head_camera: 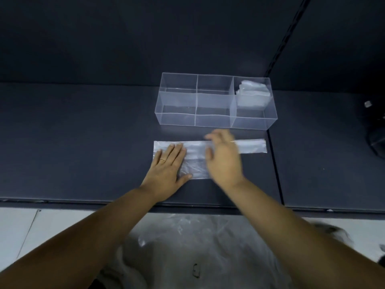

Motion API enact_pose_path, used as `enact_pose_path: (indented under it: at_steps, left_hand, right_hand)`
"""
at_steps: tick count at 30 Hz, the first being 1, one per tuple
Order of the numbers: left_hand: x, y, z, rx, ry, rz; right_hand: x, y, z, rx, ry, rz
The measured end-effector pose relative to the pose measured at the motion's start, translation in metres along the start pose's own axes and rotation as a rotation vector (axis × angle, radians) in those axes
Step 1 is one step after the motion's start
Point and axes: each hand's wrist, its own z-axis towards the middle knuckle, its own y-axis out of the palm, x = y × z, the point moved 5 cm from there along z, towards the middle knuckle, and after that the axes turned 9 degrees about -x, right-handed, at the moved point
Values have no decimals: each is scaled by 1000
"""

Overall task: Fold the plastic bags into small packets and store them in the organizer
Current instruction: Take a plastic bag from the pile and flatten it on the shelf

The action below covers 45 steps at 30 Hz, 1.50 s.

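Observation:
A clear plastic bag (251, 146) lies flat on the dark shelf as a long strip, wider at its left part. My left hand (167, 165) presses flat on the bag's left end, fingers straight, a ring on one finger. Over the bag's middle, my right hand (224, 155) is blurred, fingers spread and relaxed, holding nothing that I can see. Behind the bag stands the clear organizer (214, 119) with several compartments. Folded bag packets (253, 93) sit in its right compartment.
A pile of loose clear plastic bags (187, 247) lies below the shelf's front edge (83, 202), on my lap or the floor. A dark object (377, 134) sits at the far right. A seam (275, 163) divides the shelf right of the bag.

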Motion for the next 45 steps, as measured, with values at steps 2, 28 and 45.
enact_pose_path:
  at_steps: [2, 28, 45]
  left_hand:
    - [-1, 3, -1, -28, -14, 31]
    - [-8, 13, -1, 46, -17, 43]
    - [4, 1, -42, 513, 191, -168]
  right_hand:
    - [-21, 36, 0, -182, -45, 19]
    - [60, 3, -48, -200, 85, -80]
    - [27, -22, -55, -422, 105, -177]
